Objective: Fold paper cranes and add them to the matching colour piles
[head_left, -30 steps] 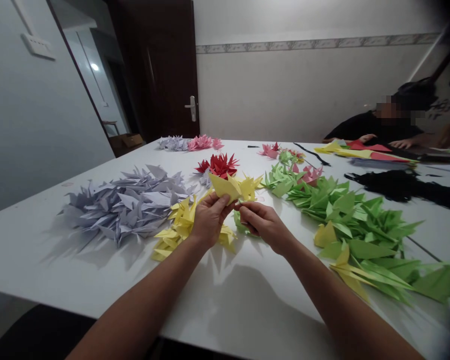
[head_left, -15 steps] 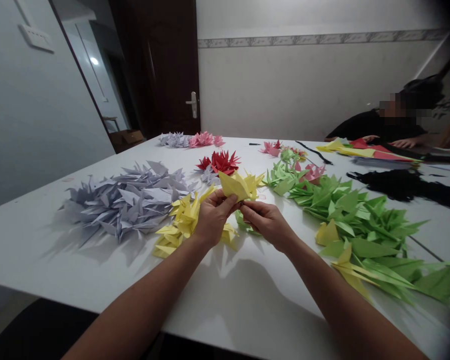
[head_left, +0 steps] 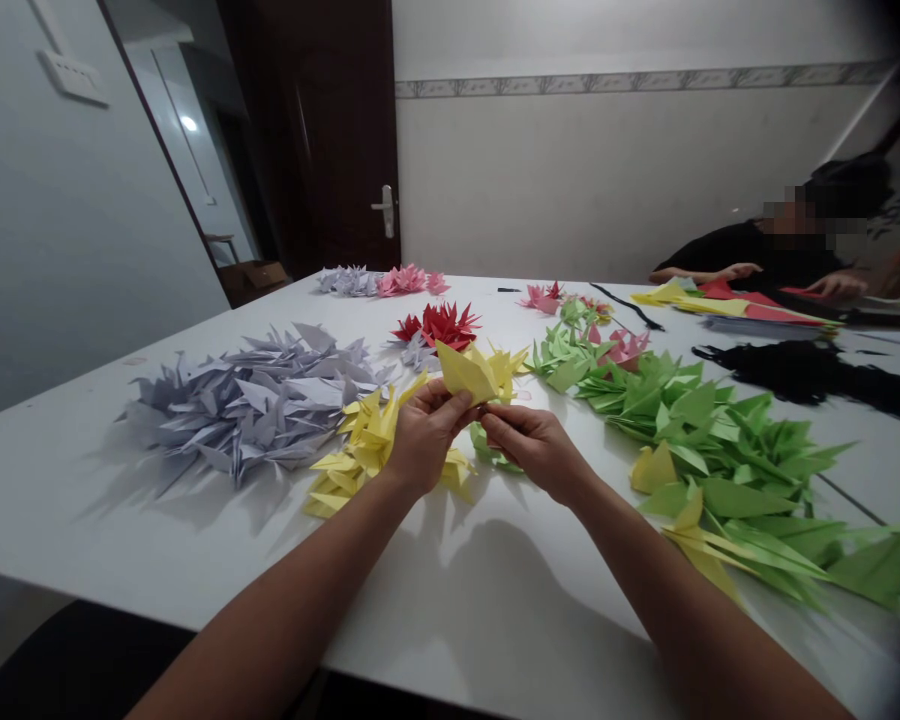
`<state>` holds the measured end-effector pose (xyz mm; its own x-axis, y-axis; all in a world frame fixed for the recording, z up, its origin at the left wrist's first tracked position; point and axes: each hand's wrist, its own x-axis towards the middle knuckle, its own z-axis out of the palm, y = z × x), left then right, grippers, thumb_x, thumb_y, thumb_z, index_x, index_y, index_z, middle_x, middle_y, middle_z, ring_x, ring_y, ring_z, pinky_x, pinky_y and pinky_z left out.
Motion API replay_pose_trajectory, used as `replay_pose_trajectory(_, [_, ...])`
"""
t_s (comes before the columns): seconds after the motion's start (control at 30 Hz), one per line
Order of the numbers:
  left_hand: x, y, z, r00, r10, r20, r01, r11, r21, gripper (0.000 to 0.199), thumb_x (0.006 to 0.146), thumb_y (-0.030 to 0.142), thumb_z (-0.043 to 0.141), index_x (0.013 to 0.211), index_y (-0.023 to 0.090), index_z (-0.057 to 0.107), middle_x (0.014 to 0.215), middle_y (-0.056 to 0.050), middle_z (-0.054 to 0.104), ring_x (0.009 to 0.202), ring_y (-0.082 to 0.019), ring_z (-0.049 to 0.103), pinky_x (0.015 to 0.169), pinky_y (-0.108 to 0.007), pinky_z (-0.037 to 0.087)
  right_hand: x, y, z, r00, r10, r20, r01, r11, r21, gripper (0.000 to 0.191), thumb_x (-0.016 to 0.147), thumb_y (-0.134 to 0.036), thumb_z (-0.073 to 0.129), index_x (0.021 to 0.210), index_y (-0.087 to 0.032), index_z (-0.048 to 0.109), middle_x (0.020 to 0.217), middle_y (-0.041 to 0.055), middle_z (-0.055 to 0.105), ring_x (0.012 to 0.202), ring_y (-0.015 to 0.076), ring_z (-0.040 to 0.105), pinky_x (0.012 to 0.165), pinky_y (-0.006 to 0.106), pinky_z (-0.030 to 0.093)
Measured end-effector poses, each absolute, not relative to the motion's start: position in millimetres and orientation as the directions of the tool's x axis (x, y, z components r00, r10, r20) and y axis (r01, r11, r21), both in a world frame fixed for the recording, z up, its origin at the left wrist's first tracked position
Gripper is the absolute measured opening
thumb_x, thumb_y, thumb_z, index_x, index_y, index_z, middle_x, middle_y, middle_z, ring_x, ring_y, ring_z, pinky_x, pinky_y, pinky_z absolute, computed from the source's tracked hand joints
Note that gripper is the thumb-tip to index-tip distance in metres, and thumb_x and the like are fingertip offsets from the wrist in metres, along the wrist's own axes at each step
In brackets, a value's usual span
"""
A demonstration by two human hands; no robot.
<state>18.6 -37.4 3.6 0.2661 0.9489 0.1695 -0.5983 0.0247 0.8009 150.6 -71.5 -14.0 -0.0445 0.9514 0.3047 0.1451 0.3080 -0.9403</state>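
left hand (head_left: 427,435) and right hand (head_left: 536,450) both pinching folded yellow paper piece (head_left: 469,374), held above yellow pile (head_left: 365,445); many folded pieces done: lilac pile (head_left: 247,410), green pile (head_left: 705,460) lying on white table (head_left: 157,560).

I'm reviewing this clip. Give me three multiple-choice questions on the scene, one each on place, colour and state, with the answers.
1. Where is the lilac paper pile relative to the left hand?
A. To its left
B. To its right
C. Under it

2. What colour is the folded paper piece in the hands?
A. Red
B. Yellow
C. Green

3. How is that piece held?
A. It lies on the table
B. By the left hand only
C. By both hands

Answers:
1. A, the pile lies left of that hand.
2. B, its paper shows yellow.
3. C, the left hand and right hand both grip it.
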Motion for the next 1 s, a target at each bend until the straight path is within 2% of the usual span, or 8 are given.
replay_pose_trajectory(0.1, [16.9,-33.6,-0.9,0.173,0.949,0.264,-0.512,-0.143,0.847,0.016,0.061,0.018,0.072,0.074,0.016,0.063,0.075,0.001,0.066,0.071,-0.011,0.062,0.071,-0.024,0.051,155.3,-70.8,-9.6,-0.005,0.952,0.305,0.157,0.302,-0.940,0.036,0.077,-0.048,0.059,0.090,-0.015,0.068,0.058,-0.0034,0.047,0.045,0.0058,0.035,0.040,0.019,0.027])
replay_pose_trajectory(0.17, [14.1,-30.0,-5.0,0.084,0.895,0.437,-0.375,-0.378,0.847,0.011,0.063,0.014,0.068,0.072,0.016,0.062,0.084,-0.002,0.066,0.081,-0.014,0.063,0.076,-0.027,0.051,161.0,-70.7,-5.3,0.074,0.949,0.307,0.144,0.295,-0.945,0.039,0.075,-0.049,0.061,0.091,-0.014,0.067,0.056,-0.0040,0.047,0.045,0.0058,0.035,0.040,0.020,0.027])
replay_pose_trajectory(0.27, [8.6,-26.7,-9.6,0.071,0.685,0.725,-0.060,-0.723,0.689,0.013,0.066,0.005,0.059,0.070,0.017,0.062,0.094,-0.005,0.064,0.093,-0.017,0.062,0.082,-0.031,0.050,170.3,-73.6,2.4,0.138,0.931,0.338,0.140,0.320,-0.937,0.040,0.073,-0.049,0.063,0.091,-0.013,0.066,0.057,-0.0037,0.048,0.046,0.0068,0.038,0.041,0.021,0.029])
replay_pose_trajectory(0.33, [5.8,-26.8,-11.0,0.138,0.565,0.813,0.107,-0.825,0.555,0.017,0.069,0.003,0.054,0.071,0.018,0.063,0.096,-0.006,0.063,0.093,-0.017,0.061,0.083,-0.033,0.050,174.4,-77.5,7.1,0.097,0.919,0.383,0.174,0.363,-0.916,0.038,0.074,-0.047,0.062,0.092,-0.014,0.067,0.060,-0.0019,0.052,0.050,0.0085,0.043,0.044,0.022,0.034])
replay_pose_trajectory(0.53, [5.4,-29.8,-13.7,0.258,0.434,0.863,0.229,-0.895,0.382,0.023,0.071,-0.002,0.049,0.072,0.018,0.061,0.097,-0.007,0.062,0.096,-0.016,0.061,0.084,-0.031,0.050,171.7,-84.5,10.9,-0.073,0.834,0.547,0.532,0.496,-0.686,0.021,0.082,-0.034,0.056,0.090,-0.018,0.068,0.081,0.0048,0.068,0.069,0.0162,0.059,0.064,0.027,0.045])
replay_pose_trajectory(0.77, [5.2,-27.8,-16.1,0.364,0.379,0.851,0.237,-0.921,0.309,0.023,0.073,-0.001,0.048,0.071,0.018,0.059,0.097,-0.007,0.064,0.094,-0.016,0.061,0.082,-0.030,0.051,165.1,-81.5,3.8,-0.156,0.820,0.551,0.795,0.435,-0.422,0.023,0.088,-0.029,0.047,0.089,-0.018,0.067,0.084,0.0087,0.069,0.073,0.0190,0.062,0.067,0.029,0.044])
replay_pose_trajectory(0.87, [4.7,-26.4,-15.6,0.374,0.395,0.839,0.249,-0.914,0.320,0.023,0.071,-0.001,0.049,0.074,0.019,0.060,0.094,-0.006,0.065,0.092,-0.016,0.062,0.081,-0.030,0.050,166.0,-79.8,1.6,-0.145,0.822,0.551,0.804,0.422,-0.418,0.023,0.087,-0.028,0.047,0.087,-0.019,0.068,0.083,0.0079,0.069,0.073,0.0187,0.061,0.067,0.028,0.044])
replay_pose_trajectory(1.0, [1.6,-22.9,-10.3,0.245,0.469,0.849,0.337,-0.862,0.378,0.023,0.075,0.007,0.051,0.093,0.019,0.060,0.093,-0.005,0.066,0.087,-0.016,0.062,0.079,-0.029,0.050,177.3,-74.4,-1.7,0.064,0.791,0.608,0.727,0.380,-0.572,0.021,0.083,-0.033,0.054,0.089,-0.018,0.067,0.082,0.0061,0.069,0.069,0.0167,0.060,0.065,0.027,0.044])
